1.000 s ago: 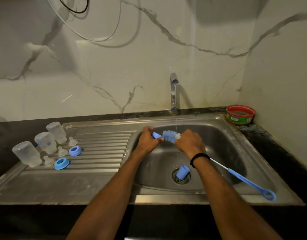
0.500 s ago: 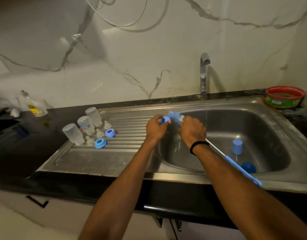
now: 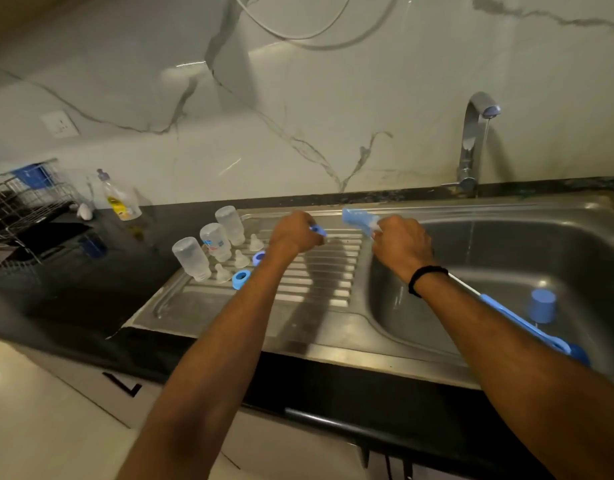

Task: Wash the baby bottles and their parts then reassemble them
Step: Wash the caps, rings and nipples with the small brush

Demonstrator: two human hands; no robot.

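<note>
Left to right: three baby bottles (image 3: 215, 241) stand inverted on the drainboard (image 3: 319, 292), with three teats (image 3: 241, 258) and two blue collar rings (image 3: 241, 279) beside them, apparently washed. The left hand (image 3: 293, 233), over the drainboard, pinches a small blue part (image 3: 317, 231), probably the third ring. The right hand (image 3: 400, 245) is clamped round the bottle brush (image 3: 359, 219) at the basin's edge. A blue cap (image 3: 542, 305) waits in the sink (image 3: 506, 237); reassembly has not begun.

My left forearm (image 3: 225, 344) and right forearm (image 3: 513, 344) show bare from elbow to wrist; around my right wrist runs a thin black band (image 3: 426, 276), plain and snug.
</note>
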